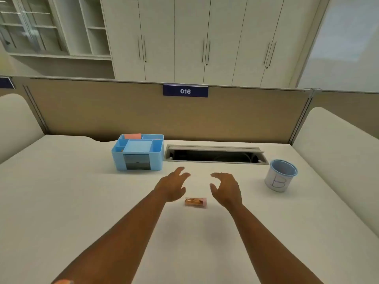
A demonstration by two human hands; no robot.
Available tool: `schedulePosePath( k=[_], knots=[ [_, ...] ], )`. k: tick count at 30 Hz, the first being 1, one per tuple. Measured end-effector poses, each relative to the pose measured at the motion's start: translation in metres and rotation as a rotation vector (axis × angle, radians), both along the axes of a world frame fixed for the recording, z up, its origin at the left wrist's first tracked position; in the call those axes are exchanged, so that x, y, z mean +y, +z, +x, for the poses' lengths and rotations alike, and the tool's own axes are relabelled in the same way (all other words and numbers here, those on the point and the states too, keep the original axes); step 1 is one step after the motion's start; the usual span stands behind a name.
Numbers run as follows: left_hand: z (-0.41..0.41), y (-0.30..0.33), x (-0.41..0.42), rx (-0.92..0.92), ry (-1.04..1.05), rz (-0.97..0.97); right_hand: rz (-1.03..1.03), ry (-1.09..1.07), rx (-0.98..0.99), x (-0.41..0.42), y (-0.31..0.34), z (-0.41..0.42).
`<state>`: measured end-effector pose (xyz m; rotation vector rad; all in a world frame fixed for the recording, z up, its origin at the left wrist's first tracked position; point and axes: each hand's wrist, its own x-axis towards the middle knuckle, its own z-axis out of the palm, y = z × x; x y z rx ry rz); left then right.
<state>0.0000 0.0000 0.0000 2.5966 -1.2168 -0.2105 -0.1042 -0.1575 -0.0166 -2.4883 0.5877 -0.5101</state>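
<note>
small clear box (195, 202) with orange contents lies on its side on the white tabletop (71, 191); left hand (173, 186) hovers just left of the box, fingers (182, 173) loosely spread, holding nothing; right hand (226, 188) hovers just right of the box, fingers (216, 175) loosely curved, holding nothing; neither hand touches the box; blue desk organizer (137, 152) sits beyond the box to the left; open cable slot (215, 154) beyond the box; cup marked b (280, 175) well right of the box
</note>
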Motion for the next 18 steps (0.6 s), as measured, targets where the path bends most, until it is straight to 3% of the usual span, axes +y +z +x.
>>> schedulePosePath(
  k=[6,18],
  knots=[
    [-0.001,-0.045,-0.009,0.194,0.012,0.093,0.126,0.119,0.294,-0.005,-0.04,0.002],
    [-0.002,-0.084,-0.022,0.177,0.016,-0.009,0.25,0.158,0.191,-0.004,-0.066,0.019]
  ],
)
